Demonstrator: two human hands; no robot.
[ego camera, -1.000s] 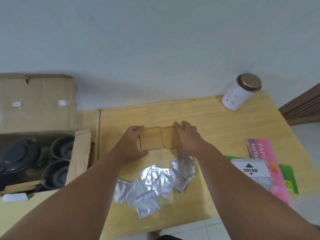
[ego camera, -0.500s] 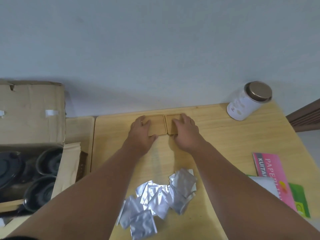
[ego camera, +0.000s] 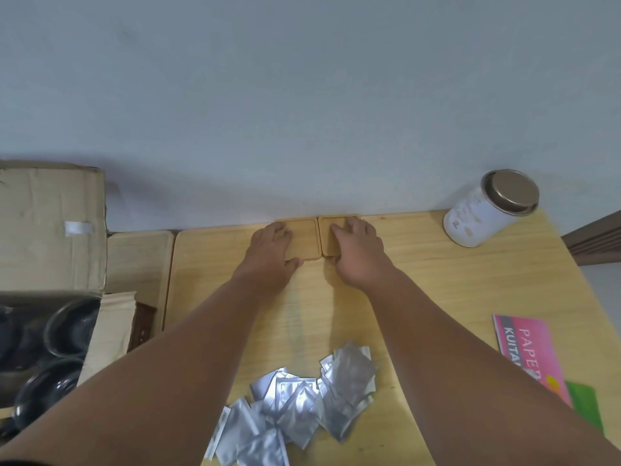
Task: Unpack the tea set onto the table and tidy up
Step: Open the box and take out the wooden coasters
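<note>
Two square wooden coasters lie side by side at the far edge of the wooden table point(ego camera: 437, 280), touching the wall. My left hand point(ego camera: 268, 253) lies flat on the left coaster point(ego camera: 307, 240), thumb hooked at its near edge. My right hand point(ego camera: 358, 257) covers most of the right coaster point(ego camera: 326, 238) in the same way. A pile of several silver foil sachets point(ego camera: 302, 408) lies near the table's front edge between my forearms. At the left, an open cardboard box point(ego camera: 50, 230) holds dark cups point(ego camera: 70, 327) and other dark pieces, partly hidden by my left arm.
A white tin with a metal lid point(ego camera: 484, 210) stands at the back right corner. A pink paper pad point(ego camera: 527, 351) and a green sheet point(ego camera: 584, 405) lie at the right front. A second low wooden surface point(ego camera: 137, 260) adjoins the table beside the box.
Both hands have slid the two coasters away from me, from the table's middle to its far edge against the wall. The sachets stayed where they were.
</note>
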